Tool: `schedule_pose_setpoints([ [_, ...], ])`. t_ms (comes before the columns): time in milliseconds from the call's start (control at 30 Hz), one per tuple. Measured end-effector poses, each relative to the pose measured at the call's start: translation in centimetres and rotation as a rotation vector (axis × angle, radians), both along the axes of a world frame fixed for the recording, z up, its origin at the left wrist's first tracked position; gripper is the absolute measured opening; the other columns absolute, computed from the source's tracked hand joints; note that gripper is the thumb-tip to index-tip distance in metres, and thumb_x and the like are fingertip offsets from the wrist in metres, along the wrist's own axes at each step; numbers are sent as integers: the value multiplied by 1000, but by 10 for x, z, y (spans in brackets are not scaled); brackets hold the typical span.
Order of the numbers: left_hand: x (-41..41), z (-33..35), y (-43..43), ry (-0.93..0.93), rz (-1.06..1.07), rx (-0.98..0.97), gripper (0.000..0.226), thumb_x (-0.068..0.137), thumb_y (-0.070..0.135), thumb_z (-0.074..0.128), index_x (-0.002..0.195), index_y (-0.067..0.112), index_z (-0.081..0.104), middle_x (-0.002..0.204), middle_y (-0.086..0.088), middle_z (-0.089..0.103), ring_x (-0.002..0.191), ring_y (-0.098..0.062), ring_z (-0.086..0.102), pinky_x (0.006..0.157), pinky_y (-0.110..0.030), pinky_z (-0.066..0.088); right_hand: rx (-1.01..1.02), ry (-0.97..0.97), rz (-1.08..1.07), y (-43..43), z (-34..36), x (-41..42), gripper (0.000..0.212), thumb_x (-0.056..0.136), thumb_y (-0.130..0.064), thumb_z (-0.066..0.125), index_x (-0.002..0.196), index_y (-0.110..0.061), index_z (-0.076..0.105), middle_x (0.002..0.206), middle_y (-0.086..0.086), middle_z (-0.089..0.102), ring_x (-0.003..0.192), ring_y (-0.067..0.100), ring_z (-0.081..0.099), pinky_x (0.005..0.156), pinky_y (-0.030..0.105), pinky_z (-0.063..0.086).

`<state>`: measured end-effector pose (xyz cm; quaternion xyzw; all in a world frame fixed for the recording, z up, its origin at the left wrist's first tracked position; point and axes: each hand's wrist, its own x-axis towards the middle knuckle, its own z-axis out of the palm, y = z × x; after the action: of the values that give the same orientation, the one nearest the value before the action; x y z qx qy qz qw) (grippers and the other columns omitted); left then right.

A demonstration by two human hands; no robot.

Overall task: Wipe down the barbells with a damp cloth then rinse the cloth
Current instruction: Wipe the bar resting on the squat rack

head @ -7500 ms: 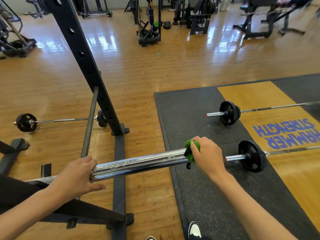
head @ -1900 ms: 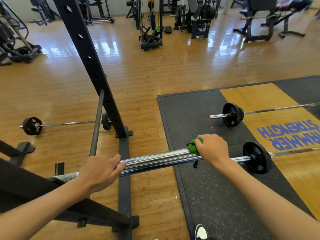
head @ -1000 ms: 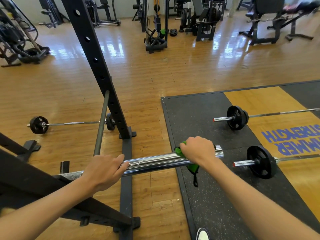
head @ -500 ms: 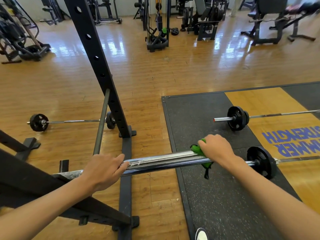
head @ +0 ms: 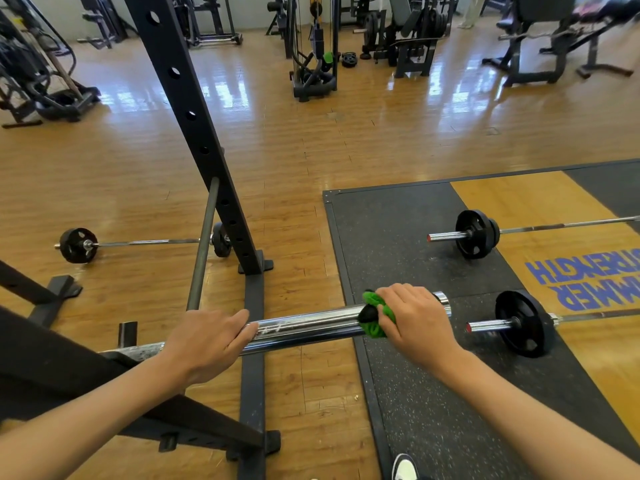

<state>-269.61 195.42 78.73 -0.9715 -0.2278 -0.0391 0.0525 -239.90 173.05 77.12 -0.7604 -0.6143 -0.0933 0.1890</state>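
A chrome barbell sleeve runs left to right at waist height, its inner end resting on the black rack. My left hand grips the sleeve near the rack. My right hand wraps a green cloth round the sleeve close to its free end, whose chrome tip shows past my knuckles. Most of the cloth is hidden under my fingers.
The black rack upright rises at left, its base bars by my feet. Two loaded barbells lie on the black and wood platform at right. A small barbell lies on the wood floor at left. Gym machines stand at the back.
My right hand has slid the cloth back inward along the sleeve, so the chrome tip shows again. My left hand has kept its grip.
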Motion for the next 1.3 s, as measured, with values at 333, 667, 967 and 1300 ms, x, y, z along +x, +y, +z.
schedule_pose_setpoints([
  [333, 3, 8, -6, 39, 38, 8, 57, 98, 61, -1, 78, 30, 44, 57, 4, 50, 47, -8, 46, 48, -30, 42, -65, 133, -237, 49, 15, -55, 43, 98, -48, 40, 71, -23, 63, 63, -9, 57, 54, 12, 50, 57, 29, 33],
  [667, 1, 9, -6, 1, 16, -27, 75, 88, 67, -22, 80, 30, 43, 58, 6, 50, 47, -8, 45, 46, -27, 35, -1, 83, -254, -1, 9, 10, 36, 96, -36, 41, 89, -17, 70, 81, 0, 69, 67, 21, 57, 60, 29, 38],
  [967, 2, 8, -6, 8, 3, -28, 67, 93, 64, -11, 80, 30, 45, 60, 6, 52, 49, -8, 48, 47, -25, 39, -141, 165, -323, 56, 22, -62, 44, 97, -41, 31, 71, -21, 60, 61, -8, 53, 55, 18, 54, 52, 27, 29],
  [1300, 0, 2, -3, -23, 9, -24, 64, 98, 63, -3, 77, 32, 48, 56, 11, 47, 45, -6, 43, 44, -24, 37, -21, 87, -56, -17, 3, 24, 38, 98, -37, 36, 107, -18, 68, 99, -1, 70, 88, 21, 64, 77, 34, 48],
])
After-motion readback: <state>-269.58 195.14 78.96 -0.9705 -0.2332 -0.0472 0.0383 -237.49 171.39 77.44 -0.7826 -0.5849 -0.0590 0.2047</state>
